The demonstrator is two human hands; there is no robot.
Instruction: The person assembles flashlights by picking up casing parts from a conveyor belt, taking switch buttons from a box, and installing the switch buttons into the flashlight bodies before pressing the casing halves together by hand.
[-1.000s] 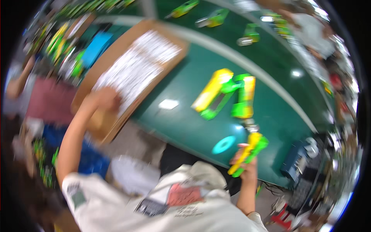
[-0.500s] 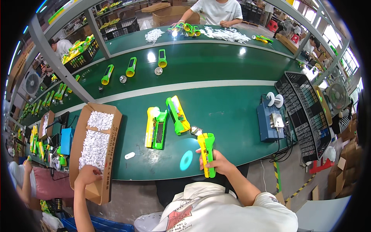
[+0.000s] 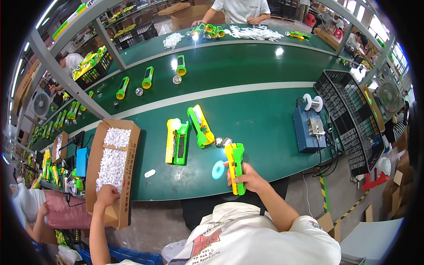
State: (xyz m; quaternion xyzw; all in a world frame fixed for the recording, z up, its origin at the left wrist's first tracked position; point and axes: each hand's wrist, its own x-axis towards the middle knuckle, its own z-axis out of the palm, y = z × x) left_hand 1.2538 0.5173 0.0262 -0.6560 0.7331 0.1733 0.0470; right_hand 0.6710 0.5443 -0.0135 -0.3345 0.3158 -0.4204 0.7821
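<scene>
At the front of the green bench, my right hand (image 3: 251, 177) is wrapped round a green and yellow flashlight (image 3: 236, 163), held upright. A pale blue ring of light (image 3: 218, 169) falls on the bench beside it. My left hand (image 3: 108, 194) is at the near part of a long cardboard box (image 3: 136, 154), its fingers curled together against small white plastic parts (image 3: 111, 168). What they pinch, if anything, is hidden. Two opened flashlight bodies, one on the left (image 3: 177, 143) and one tilted (image 3: 201, 127), lie beyond, with shiny reflectors (image 3: 223, 141) beside the tilted one.
One white oval piece (image 3: 150, 173) lies near the box. At right stand a blue machine with a spool (image 3: 308, 128) and a black crate (image 3: 353, 123). Several flashlight bodies (image 3: 148, 77) stand on the far green strip. A co-worker (image 3: 240, 11) is across; another person sits at left.
My left hand has moved slightly farther into the box, and its fingers have curled tighter among the white parts. My right hand still holds the flashlight; the view has shifted a little.
</scene>
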